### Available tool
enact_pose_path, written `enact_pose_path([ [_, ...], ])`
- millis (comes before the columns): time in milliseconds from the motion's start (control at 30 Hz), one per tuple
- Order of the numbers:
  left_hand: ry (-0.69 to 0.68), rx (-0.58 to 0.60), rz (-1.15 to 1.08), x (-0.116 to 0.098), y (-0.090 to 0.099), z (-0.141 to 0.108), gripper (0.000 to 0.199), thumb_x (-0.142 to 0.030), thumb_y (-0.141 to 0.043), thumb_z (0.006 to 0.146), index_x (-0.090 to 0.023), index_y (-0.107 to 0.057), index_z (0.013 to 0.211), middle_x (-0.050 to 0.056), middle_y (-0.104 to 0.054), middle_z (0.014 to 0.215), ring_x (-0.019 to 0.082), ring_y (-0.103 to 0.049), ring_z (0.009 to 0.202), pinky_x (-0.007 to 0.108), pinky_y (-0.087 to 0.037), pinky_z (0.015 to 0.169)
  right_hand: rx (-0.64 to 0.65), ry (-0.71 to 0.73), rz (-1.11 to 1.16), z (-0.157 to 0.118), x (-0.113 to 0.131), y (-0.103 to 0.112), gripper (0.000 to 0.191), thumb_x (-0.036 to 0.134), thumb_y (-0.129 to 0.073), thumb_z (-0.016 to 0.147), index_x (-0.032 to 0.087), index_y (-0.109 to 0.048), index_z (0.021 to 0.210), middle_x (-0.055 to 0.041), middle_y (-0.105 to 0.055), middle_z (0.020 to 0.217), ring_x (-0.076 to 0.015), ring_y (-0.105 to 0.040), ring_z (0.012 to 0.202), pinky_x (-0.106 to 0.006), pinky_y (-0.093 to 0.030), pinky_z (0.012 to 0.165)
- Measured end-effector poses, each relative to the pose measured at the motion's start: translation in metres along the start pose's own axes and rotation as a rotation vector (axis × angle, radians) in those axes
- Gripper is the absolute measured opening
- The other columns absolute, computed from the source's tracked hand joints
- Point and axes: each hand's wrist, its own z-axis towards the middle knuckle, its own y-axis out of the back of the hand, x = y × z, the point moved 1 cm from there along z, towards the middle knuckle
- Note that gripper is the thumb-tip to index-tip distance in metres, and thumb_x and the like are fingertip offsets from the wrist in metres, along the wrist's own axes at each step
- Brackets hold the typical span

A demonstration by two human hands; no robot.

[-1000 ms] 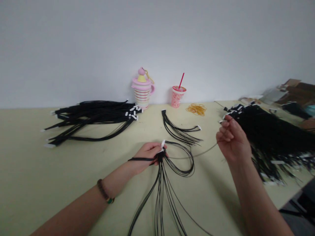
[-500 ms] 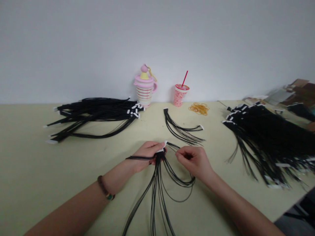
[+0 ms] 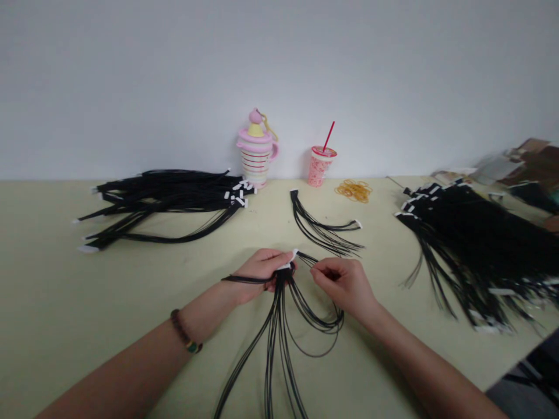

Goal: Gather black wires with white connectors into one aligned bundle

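Note:
My left hand is closed on a black wire harness near its white connectors, the thumb pressing on them. Its loose wires hang down toward the table's near side, and one bunch loops back up on the right. Beside it, my right hand pinches black wires that run from the upper connector. A smaller wire harness with a white connector at one end lies on the table just beyond both hands.
A pile of black harnesses lies at left, a larger pile at right. Against the wall stand a pink-lidded striped mug and a cup with a red straw. Yellow rubber bands lie beside the cup. Boxes sit far right.
Both hands keep their hold on the harness and have hardly moved. The view has shifted slightly, and the looped wires sit a little further left.

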Motion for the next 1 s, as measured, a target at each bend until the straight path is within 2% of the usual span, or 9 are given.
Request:
enact_pose_path([
  [633, -0.003, 0.003, -0.014, -0.0042, -0.0033, -0.0043, 0.035, -0.043, -0.053, 0.081, -0.009, -0.055, 0.082, 0.004, -0.053, 0.065, 0.006, -0.043, 0.044, 0.012, -0.024, 0.033, 0.016, 0.081, -0.004, -0.0002, -0.0015, -0.0047, 0.014, 0.010, -0.051, 0.071, 0.012, -0.059, 0.060, 0.0018, -0.052, 0.054, -0.0069, -0.044, 0.049, -0.016, -0.031, 0.047],
  [800, -0.057, 0.026, 0.040, -0.0043, -0.0029, -0.0054, 0.034, -0.042, -0.050, 0.083, -0.009, -0.055, 0.080, 0.003, -0.052, 0.064, 0.005, -0.040, 0.042, 0.012, -0.023, 0.032, 0.005, 0.081, -0.015, 0.0000, -0.0022, -0.0048, 0.014, 0.009, -0.050, 0.070, 0.013, -0.058, 0.060, 0.0026, -0.051, 0.053, -0.0060, -0.042, 0.047, -0.015, -0.029, 0.045],
  [1000, -0.119, 0.092, 0.176, -0.0007, -0.0035, -0.0032, 0.037, -0.045, -0.049, 0.082, -0.010, -0.056, 0.075, 0.002, -0.051, 0.058, 0.007, -0.038, 0.039, 0.014, -0.028, 0.030, -0.028, 0.152, -0.063, -0.0008, 0.0013, -0.0056, 0.012, 0.010, -0.050, 0.072, 0.013, -0.058, 0.064, 0.0016, -0.051, 0.055, -0.0069, -0.043, 0.049, -0.016, -0.030, 0.048],
])
